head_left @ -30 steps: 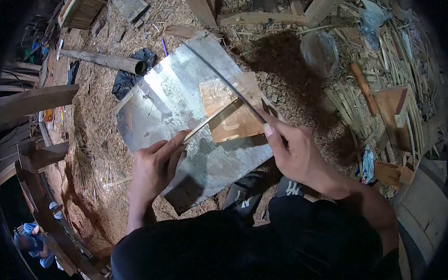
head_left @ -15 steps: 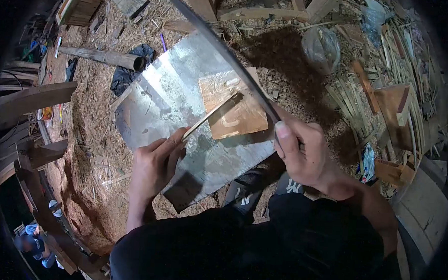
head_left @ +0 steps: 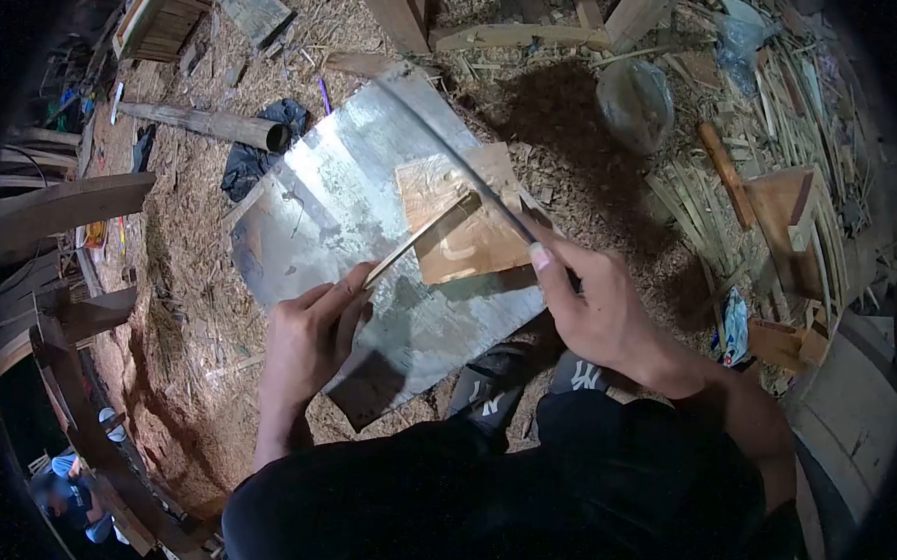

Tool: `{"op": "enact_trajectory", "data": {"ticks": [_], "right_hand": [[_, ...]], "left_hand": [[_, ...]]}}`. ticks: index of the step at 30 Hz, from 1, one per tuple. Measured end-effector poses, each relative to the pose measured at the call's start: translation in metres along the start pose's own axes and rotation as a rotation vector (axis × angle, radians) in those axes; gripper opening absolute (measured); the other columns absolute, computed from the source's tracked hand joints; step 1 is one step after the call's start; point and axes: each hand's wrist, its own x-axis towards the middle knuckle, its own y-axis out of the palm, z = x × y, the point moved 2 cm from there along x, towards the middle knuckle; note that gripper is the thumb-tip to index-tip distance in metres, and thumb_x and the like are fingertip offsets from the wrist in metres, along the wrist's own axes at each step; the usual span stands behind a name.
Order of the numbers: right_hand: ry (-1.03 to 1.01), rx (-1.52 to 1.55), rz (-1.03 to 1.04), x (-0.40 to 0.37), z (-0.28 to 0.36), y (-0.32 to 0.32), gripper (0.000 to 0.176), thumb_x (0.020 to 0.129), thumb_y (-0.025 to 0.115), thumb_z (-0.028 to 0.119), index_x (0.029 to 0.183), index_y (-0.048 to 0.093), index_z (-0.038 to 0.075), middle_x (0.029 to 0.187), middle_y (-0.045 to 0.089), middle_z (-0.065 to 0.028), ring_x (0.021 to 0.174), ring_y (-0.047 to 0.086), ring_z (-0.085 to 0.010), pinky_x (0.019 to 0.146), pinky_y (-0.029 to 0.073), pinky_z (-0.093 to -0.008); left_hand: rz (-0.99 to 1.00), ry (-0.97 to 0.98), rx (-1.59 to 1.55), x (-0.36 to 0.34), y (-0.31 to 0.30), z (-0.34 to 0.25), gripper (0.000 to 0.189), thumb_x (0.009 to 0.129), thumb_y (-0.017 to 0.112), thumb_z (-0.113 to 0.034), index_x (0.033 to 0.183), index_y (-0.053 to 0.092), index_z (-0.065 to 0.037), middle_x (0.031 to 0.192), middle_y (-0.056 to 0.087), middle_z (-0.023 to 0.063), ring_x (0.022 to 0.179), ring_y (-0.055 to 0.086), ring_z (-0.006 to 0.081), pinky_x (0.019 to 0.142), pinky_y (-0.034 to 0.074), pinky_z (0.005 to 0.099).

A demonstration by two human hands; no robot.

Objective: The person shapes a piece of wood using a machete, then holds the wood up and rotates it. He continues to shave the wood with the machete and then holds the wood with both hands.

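My left hand [head_left: 311,339] pinches the near end of a thin bamboo strip [head_left: 420,234] that slants up to the right over a small wooden block [head_left: 465,246]. The block lies on a grey metal sheet [head_left: 322,204] spread over the sawdust floor. My right hand [head_left: 592,306] grips the handle of a long dark knife [head_left: 444,145]; its blade runs up and to the left and crosses the far tip of the strip above the block.
A bamboo pole [head_left: 200,121] and a black bag [head_left: 264,157] lie beyond the sheet on the left. Split bamboo strips and wooden blocks [head_left: 782,209] pile up on the right, near a clear plastic bag [head_left: 636,103]. My sandalled feet [head_left: 524,383] sit below the sheet.
The knife blade swung up away from the strip half a second ago and has come back down onto its tip. My left hand has stayed put.
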Motion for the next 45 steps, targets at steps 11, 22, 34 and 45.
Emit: {"op": "enact_trajectory", "data": {"ticks": [11, 22, 34, 45], "right_hand": [[0.038, 0.018, -0.012, -0.002, 0.004, -0.001, 0.043, 0.107, 0.048, 0.018, 0.146, 0.055, 0.004, 0.071, 0.066, -0.0222, 0.058, 0.068, -0.0182, 0.053, 0.050, -0.0362], [0.176, 0.172, 0.060, -0.009, -0.013, 0.001, 0.043, 0.107, 0.047, 0.018, 0.144, 0.054, -0.003, 0.128, 0.066, -0.0297, 0.123, 0.064, -0.0323, 0.099, 0.053, -0.0395], [0.115, 0.182, 0.054, -0.009, -0.021, 0.001, 0.042, 0.108, 0.046, 0.018, 0.143, 0.055, -0.003, 0.129, 0.066, -0.0284, 0.125, 0.063, -0.0340, 0.103, 0.051, -0.0392], [-0.035, 0.132, 0.113, -0.006, -0.012, -0.005, 0.050, 0.105, 0.046, 0.011, 0.154, 0.041, 0.001, 0.145, 0.058, -0.0216, 0.093, 0.073, -0.0245, 0.076, 0.058, -0.0350]], "left_hand": [[0.018, -0.003, -0.032, -0.002, 0.001, 0.000, 0.041, 0.091, 0.070, -0.005, 0.131, 0.069, -0.012, 0.077, 0.070, 0.0156, 0.064, 0.071, 0.0313, 0.058, 0.055, 0.0395], [-0.031, 0.036, 0.152, -0.002, -0.001, -0.004, 0.045, 0.090, 0.074, -0.012, 0.134, 0.070, -0.021, 0.067, 0.049, 0.0075, 0.052, 0.052, 0.0241, 0.051, 0.045, 0.0400], [-0.052, 0.049, 0.168, 0.000, 0.001, 0.002, 0.046, 0.087, 0.079, -0.017, 0.132, 0.071, -0.023, 0.067, 0.047, 0.0048, 0.054, 0.050, 0.0211, 0.052, 0.044, 0.0378], [0.021, 0.008, 0.001, 0.003, -0.001, 0.008, 0.040, 0.091, 0.075, -0.012, 0.131, 0.072, -0.017, 0.062, 0.057, 0.0095, 0.049, 0.055, 0.0209, 0.050, 0.046, 0.0376]]}}
